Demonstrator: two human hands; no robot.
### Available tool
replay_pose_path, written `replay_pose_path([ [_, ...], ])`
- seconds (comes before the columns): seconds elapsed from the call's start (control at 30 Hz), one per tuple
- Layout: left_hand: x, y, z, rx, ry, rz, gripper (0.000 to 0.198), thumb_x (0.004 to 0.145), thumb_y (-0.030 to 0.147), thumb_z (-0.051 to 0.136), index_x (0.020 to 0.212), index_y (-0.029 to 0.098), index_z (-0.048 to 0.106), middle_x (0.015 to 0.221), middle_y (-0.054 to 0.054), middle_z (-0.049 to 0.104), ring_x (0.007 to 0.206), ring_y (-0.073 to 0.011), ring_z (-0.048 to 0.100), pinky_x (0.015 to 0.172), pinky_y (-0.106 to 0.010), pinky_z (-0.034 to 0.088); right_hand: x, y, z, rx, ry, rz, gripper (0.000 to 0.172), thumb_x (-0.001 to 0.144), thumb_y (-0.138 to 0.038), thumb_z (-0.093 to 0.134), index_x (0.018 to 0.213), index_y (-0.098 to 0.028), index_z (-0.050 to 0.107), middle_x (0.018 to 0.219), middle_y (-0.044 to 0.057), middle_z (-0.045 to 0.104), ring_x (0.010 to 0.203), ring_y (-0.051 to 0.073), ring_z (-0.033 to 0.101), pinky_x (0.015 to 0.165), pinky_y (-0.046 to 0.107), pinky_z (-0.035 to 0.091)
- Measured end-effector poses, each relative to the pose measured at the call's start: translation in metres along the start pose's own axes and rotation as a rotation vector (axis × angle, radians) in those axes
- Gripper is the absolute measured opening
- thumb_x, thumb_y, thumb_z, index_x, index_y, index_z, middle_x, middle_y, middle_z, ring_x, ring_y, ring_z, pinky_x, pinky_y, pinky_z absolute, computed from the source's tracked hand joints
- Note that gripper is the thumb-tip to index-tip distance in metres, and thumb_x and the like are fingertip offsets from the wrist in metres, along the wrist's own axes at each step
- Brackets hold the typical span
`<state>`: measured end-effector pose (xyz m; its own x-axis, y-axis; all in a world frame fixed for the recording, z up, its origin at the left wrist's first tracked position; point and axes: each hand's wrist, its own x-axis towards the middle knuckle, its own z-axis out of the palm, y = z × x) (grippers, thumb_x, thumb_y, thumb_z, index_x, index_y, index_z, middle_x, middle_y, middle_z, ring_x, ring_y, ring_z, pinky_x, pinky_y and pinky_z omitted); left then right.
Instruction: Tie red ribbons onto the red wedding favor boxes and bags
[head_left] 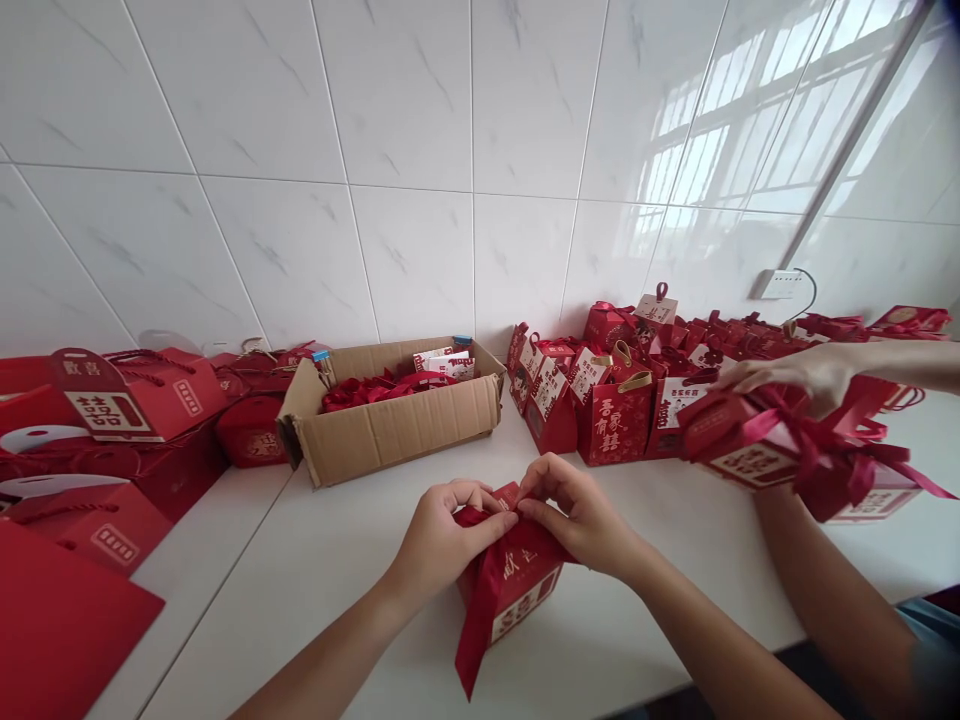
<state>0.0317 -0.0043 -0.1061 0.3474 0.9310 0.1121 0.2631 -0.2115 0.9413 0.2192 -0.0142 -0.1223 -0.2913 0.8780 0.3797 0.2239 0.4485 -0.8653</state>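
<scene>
A small red gift box (516, 590) with white and gold lettering stands on the white counter (315, 560) right in front of me. Both of my hands meet at its top. My left hand (439, 545) pinches the red ribbon there, fingers closed. My right hand (577, 515) pinches the same ribbon from the other side. A loose end of red ribbon (472, 640) hangs down the box's left side.
An open cardboard box (390, 425) with red ribbons and small cards sits behind. Finished red gift boxes (615, 400) crowd the back right. Red paper bags (112, 410) pile at the left. Another person's hand (795, 375) and arm hold several ribboned boxes (787, 450) at the right.
</scene>
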Motion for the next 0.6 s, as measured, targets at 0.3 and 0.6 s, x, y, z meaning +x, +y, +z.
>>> replay_pose_path([
  [0.3, 0.001, 0.000, -0.001, 0.006, -0.047, -0.037, 0.017, 0.069, 0.029, 0.072, 0.063, 0.016, 0.062, 0.088, -0.005, 0.066, 0.077, -0.0170, 0.060, 0.070, -0.028, 0.046, 0.003, 0.010, -0.007, 0.163, 0.094, -0.020, 0.012, 0.085, -0.023, 0.060, 0.083, -0.021, 0.049, 0.079, -0.001, 0.055, 0.074, 0.013, 0.053, 0.067, 0.027, 0.043],
  [0.6, -0.001, 0.000, -0.001, -0.005, -0.056, -0.066, 0.019, 0.068, 0.031, 0.074, 0.067, 0.016, 0.063, 0.096, -0.006, 0.066, 0.080, -0.0182, 0.062, 0.072, -0.029, 0.047, 0.000, 0.018, -0.009, 0.165, 0.129, -0.025, 0.017, 0.083, -0.028, 0.065, 0.080, -0.020, 0.050, 0.079, 0.000, 0.057, 0.074, 0.013, 0.054, 0.067, 0.027, 0.043],
])
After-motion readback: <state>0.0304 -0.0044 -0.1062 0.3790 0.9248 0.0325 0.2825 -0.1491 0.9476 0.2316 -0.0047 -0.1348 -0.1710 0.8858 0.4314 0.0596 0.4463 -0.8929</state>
